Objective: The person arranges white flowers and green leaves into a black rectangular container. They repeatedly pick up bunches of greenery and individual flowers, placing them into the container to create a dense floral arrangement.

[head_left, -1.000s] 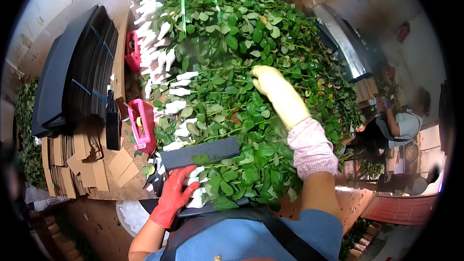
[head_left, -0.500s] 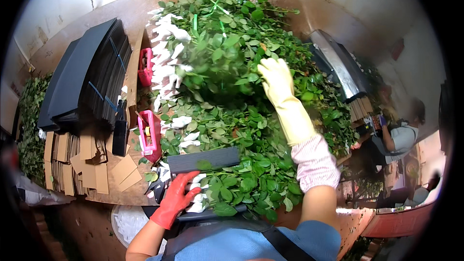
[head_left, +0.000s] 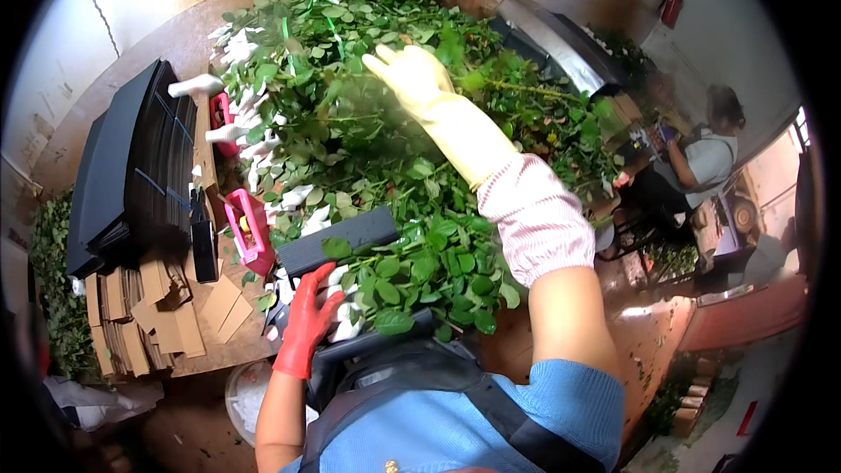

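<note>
A broad heap of leafy green flower stems covers the table, with white-sleeved flower heads along its left side. My right hand, in a long yellow rubber glove, reaches over the far part of the heap. Its fingers are stretched out over the leaves, and no stem shows clearly in them. In a red glove, my left hand rests at the near left against several white-sleeved heads of a smaller bunch, fingers apart. Just beyond that hand lies a dark ribbed board.
Dark cardboard sheets are stacked at left, above small brown cardboard pieces. Pink tape dispensers and a black phone lie between. A metal-covered object stands far right; another person works beyond.
The view has turned. My right hand has moved left and farther over the heap. Two white-sleeved heads now stick out farther on its left side. My left hand stays by the near bunch.
</note>
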`<state>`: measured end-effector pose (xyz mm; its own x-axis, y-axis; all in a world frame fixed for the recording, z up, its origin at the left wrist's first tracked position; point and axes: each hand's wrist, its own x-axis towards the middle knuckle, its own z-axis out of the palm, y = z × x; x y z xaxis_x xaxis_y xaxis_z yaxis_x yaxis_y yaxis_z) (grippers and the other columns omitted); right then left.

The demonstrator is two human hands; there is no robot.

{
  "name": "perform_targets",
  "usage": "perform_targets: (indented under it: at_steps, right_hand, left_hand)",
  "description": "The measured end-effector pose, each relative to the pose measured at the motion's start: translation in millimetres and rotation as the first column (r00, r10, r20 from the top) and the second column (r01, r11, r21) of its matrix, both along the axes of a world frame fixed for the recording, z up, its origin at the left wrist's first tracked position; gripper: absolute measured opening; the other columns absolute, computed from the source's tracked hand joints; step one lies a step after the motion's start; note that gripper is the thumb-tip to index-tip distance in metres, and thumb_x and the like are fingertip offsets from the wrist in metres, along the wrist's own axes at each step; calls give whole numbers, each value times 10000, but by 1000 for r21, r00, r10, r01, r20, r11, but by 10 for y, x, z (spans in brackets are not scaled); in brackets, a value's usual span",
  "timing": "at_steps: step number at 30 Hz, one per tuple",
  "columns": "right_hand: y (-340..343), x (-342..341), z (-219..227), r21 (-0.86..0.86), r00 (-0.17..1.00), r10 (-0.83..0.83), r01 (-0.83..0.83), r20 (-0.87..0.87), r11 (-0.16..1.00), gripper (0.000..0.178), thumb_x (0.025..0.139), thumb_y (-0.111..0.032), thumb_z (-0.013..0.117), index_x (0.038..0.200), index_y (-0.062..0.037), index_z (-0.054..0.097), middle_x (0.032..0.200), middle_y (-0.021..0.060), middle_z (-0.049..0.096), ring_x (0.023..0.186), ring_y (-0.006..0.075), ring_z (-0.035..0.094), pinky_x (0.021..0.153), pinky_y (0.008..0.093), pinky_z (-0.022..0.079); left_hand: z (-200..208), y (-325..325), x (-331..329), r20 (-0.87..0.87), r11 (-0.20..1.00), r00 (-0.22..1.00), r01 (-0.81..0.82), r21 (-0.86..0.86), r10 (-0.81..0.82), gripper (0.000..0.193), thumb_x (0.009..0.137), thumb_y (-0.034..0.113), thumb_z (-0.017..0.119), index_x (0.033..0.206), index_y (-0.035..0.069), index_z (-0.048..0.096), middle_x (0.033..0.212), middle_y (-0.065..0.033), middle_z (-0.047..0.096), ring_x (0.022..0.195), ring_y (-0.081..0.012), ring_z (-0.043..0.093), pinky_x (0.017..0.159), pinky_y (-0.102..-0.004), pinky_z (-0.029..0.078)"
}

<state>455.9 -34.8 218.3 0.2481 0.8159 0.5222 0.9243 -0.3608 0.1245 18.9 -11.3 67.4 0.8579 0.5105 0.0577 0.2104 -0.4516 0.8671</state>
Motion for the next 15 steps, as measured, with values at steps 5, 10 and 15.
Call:
perform_targets:
  at_steps: [5,10,15]
  right_hand:
    - [32,-369,153,110,917,113,-167,383,980,554,943,-9,559,1484,-115,512,1203,109,704,861,230,685,830,351,582]
    - [-80,-108,225,-89,963,30,-6,269,996,557,930,-1,589,1469,-129,534,1097,102,668,920,250,673,848,344,596]
    - [-186,-163,541,-69,989,-55,64,134,996,431,956,-72,585,1382,-128,620,1171,93,703,991,270,697,844,365,607]
  left_hand:
    - [39,27,-82,-5,999,999,-35,-23,35,569,906,118,775,1446,86,596,1330,-131,640,1274,-306,613,1094,-392,473]
    - [14,3,-42,-8,998,999,-34,-45,34,582,897,126,794,1446,95,600,1336,-123,642,1271,-292,618,1096,-389,476]
    - [-17,10,-59,-10,999,999,-41,-31,41,588,893,124,805,1445,101,602,1340,-117,644,1269,-289,621,1095,-389,481]
